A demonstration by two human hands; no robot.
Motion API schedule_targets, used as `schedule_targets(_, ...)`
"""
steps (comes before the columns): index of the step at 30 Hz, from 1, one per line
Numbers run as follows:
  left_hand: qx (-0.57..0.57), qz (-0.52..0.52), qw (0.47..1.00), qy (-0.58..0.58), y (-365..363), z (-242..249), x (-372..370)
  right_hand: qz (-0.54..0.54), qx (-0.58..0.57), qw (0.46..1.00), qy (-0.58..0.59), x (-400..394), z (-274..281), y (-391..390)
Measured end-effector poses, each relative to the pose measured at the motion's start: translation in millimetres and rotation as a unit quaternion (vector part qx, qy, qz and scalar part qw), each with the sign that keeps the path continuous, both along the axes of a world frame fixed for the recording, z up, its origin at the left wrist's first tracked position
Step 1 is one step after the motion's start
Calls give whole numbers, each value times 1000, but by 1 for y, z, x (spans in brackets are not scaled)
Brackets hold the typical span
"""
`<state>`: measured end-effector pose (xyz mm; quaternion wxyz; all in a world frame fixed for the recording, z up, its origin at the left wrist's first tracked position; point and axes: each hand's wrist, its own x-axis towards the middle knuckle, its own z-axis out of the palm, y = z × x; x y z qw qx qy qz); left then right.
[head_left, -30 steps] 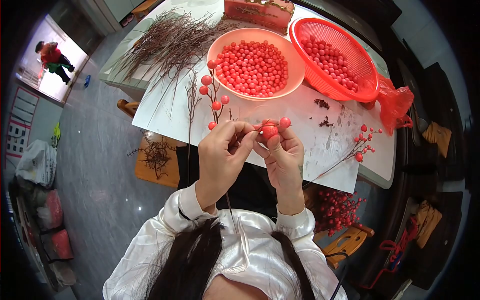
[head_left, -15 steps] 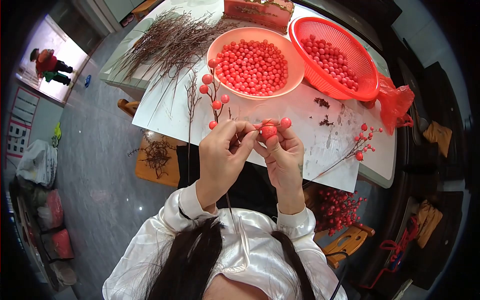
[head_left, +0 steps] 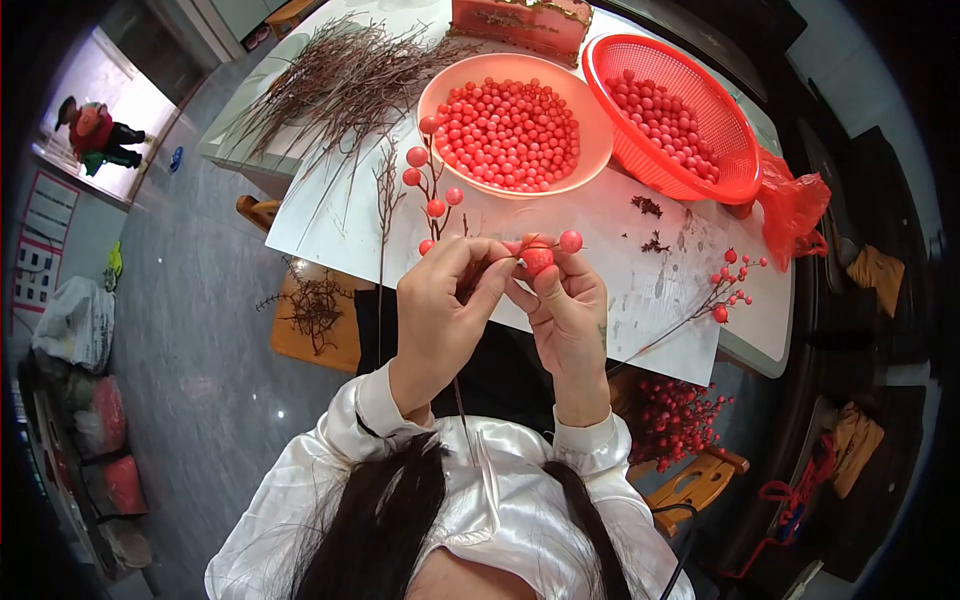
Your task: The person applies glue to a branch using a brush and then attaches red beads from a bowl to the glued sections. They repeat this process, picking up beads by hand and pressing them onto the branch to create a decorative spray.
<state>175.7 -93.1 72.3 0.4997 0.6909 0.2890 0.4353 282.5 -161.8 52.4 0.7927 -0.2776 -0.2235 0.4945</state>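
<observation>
My left hand [head_left: 447,305] pinches a thin brown artificial berry branch [head_left: 436,180], whose upper twigs carry several red berries and whose stem hangs down past my wrist. Close against it, my right hand [head_left: 562,310] grips a larger red berry [head_left: 537,259] between thumb and fingers. Just above those fingers sits another pink-red berry [head_left: 571,241] on a twig tip. Both hands meet over the table's front edge. The exact spot where the berry joins the twig is partly hidden by my fingers.
A peach bowl [head_left: 598,150] of red berries and a red basket [head_left: 735,110] with more stand behind my hands. Bare twigs [head_left: 350,80] are heaped at the back left. A finished berry stem [head_left: 712,298] lies at right. A stool [head_left: 345,340] holds tangled twigs.
My hands and the berry branch stay almost in place, with only tiny shifts of the fingers around the berry. The person in the doorway has moved slightly.
</observation>
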Motion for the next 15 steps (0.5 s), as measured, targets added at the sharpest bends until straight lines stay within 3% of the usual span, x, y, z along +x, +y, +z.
schedule_targets(15, -17, -11, 1000, -10, -1, -3, 0, -8, 8, 1000, 0, -1, -6, -1)
